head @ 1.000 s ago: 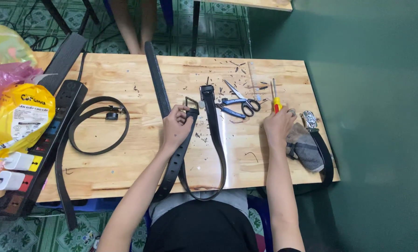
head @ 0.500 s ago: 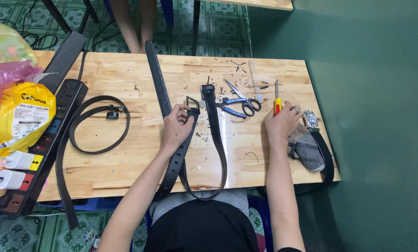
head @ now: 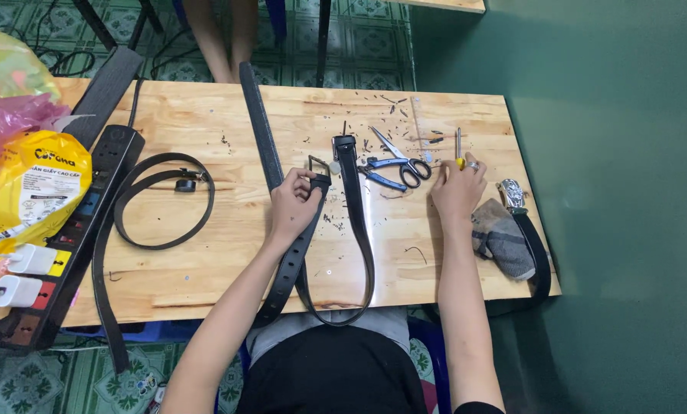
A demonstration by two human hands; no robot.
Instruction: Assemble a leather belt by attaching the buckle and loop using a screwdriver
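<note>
Belt [head: 356,230] buckle end sits in left hand [head: 293,203] grip; right hand [head: 457,188] touches screwdriver [head: 459,147].

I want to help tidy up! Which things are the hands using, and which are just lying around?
In use:
left hand holding black belt by its buckle end
right hand on yellow-handled screwdriver

Lying about:
blue-handled scissors
coiled belt
power strip
yellow bag
grey cloth

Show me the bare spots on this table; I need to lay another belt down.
Free: the wood between the looped belt and the left hand, and the strip between the doubled belt and the right forearm. Crowded: around the scissors and screwdriver, and the left edge by the power strip.
</note>
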